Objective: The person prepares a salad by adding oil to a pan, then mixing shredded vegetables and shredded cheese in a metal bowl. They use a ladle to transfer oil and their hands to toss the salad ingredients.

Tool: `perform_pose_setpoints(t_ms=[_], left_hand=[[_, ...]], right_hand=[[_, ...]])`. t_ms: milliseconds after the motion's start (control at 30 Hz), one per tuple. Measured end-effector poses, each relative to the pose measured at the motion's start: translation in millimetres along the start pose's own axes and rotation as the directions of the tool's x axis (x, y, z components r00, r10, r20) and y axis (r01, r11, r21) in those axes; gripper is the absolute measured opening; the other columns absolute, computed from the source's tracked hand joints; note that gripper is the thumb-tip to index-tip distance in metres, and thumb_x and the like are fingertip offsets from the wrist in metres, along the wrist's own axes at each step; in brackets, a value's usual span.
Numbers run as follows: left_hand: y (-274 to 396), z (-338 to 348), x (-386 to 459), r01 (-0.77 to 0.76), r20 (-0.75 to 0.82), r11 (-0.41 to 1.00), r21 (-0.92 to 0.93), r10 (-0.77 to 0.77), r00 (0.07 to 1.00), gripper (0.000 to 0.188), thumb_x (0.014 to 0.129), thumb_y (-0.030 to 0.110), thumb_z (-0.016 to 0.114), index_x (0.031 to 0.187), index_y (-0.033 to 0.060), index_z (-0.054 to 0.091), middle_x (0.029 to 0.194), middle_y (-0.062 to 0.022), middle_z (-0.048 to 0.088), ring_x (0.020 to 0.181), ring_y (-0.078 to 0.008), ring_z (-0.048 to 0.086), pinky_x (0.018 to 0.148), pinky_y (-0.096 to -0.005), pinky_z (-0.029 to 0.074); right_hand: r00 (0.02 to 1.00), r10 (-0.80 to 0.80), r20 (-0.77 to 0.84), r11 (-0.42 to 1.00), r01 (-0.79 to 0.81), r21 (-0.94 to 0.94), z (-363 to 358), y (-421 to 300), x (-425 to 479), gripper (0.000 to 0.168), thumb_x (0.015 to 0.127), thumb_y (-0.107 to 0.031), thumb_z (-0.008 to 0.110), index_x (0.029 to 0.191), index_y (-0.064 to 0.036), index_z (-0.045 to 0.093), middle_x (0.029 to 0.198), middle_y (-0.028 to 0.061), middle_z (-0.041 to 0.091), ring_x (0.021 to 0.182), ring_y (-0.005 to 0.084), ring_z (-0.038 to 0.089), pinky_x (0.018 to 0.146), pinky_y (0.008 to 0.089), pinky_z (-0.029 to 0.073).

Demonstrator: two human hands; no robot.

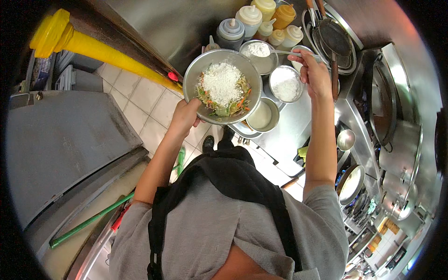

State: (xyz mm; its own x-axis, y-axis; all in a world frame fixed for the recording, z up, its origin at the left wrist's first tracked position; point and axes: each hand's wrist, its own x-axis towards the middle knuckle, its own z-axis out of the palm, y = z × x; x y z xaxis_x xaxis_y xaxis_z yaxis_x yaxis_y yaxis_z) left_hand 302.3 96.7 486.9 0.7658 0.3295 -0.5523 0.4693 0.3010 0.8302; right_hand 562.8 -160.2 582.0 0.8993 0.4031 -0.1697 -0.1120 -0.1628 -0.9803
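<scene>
My left hand (188, 115) grips the rim of a metal mixing bowl (257, 105). Inside it, white powder (222, 83) lies heaped on shredded vegetables (224, 110) with orange and green strips. In my right hand (313, 71) is the handle of a metal spoon (259, 49), its bowl piled with white powder, over a round metal container (264, 66) to the right of the mixing bowl. Another container of white powder (285, 84) stands just below it, left of my right hand. A metal pot with an off-white content (260, 114) is beside the mixing bowl's lower right edge.
Several squeeze bottles (249, 19) line the counter's back. Strainers (335, 36) and pans are stacked at the upper right. A stove holds a wok (382, 101) and a frying pan (350, 184) near a blue flame. A yellow pipe (115, 54) crosses the upper left.
</scene>
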Motion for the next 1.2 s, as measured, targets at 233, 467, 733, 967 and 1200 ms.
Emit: perform_pose_setpoints(t_ms=[233, 467, 733, 967, 1200], left_hand=[[-6.8, -2.3, -2.5, -0.007, 0.004, 0.998, -0.064, 0.007, 1.000, 0.031, 0.093, 0.023, 0.048, 0.093, -0.0050, 0.061, 0.065, -0.0101, 0.061, 0.043, -0.0113, 0.047, 0.036, -0.0252, 0.032], [9.8, -3.3, -14.8, 0.050, 0.037, 0.998, 0.041, -0.051, 0.998, 0.030, 0.092, 0.022, 0.048, 0.089, -0.0048, 0.061, 0.061, -0.0126, 0.060, 0.040, -0.0126, 0.045, 0.036, -0.0275, 0.032], [54.3, 15.3, -22.3, -0.059, 0.223, 0.978, 0.199, 0.014, 0.975, 0.028, 0.090, 0.022, 0.051, 0.091, -0.0033, 0.063, 0.065, -0.0083, 0.060, 0.041, -0.0114, 0.046, 0.035, -0.0265, 0.033], [18.4, 94.5, -45.3, -0.107, 0.569, 0.937, 0.332, -0.109, 0.815, 0.027, 0.091, 0.016, 0.046, 0.077, -0.0013, 0.061, 0.058, -0.0112, 0.060, 0.036, -0.0124, 0.045, 0.033, -0.0265, 0.032], [-49.4, 182.0, -111.2, -0.272, 0.724, 0.797, 0.540, -0.275, 0.633, 0.034, 0.090, 0.020, 0.048, 0.075, -0.0058, 0.064, 0.054, -0.0118, 0.060, 0.037, -0.0150, 0.049, 0.035, -0.0303, 0.036]], right_hand=[[0.919, -0.392, 0.040, 0.695, 0.324, -0.642, 54.5, -22.0, -24.4, 0.047, 0.097, -0.043, 0.056, 0.103, 0.001, 0.072, 0.086, 0.0122, 0.075, 0.081, 0.0236, 0.072, 0.075, 0.0366, 0.055], [0.971, 0.237, -0.016, 0.265, -0.081, -0.961, 50.9, 30.6, 76.9, 0.056, 0.091, -0.060, 0.057, 0.101, -0.008, 0.074, 0.088, 0.0158, 0.074, 0.086, 0.0357, 0.072, 0.080, 0.0477, 0.055], [0.982, -0.142, 0.123, 0.764, 0.188, -0.617, 76.4, -33.3, -91.6, 0.037, 0.094, -0.040, 0.062, 0.116, -0.010, 0.069, 0.104, 0.0140, 0.073, 0.097, 0.0295, 0.070, 0.086, 0.0388, 0.054], [0.950, -0.268, -0.158, 0.523, 0.006, -0.853, 75.7, 43.1, -191.9, 0.033, 0.087, -0.038, 0.065, 0.099, -0.007, 0.071, 0.101, 0.0138, 0.069, 0.104, 0.0347, 0.063, 0.089, 0.0452, 0.052], [0.795, -0.034, -0.606, 0.514, -0.506, -0.692, -9.5, 77.3, -372.5, 0.059, 0.082, -0.055, 0.068, 0.115, -0.006, 0.067, 0.113, 0.0165, 0.067, 0.109, 0.0338, 0.063, 0.093, 0.0435, 0.051]])
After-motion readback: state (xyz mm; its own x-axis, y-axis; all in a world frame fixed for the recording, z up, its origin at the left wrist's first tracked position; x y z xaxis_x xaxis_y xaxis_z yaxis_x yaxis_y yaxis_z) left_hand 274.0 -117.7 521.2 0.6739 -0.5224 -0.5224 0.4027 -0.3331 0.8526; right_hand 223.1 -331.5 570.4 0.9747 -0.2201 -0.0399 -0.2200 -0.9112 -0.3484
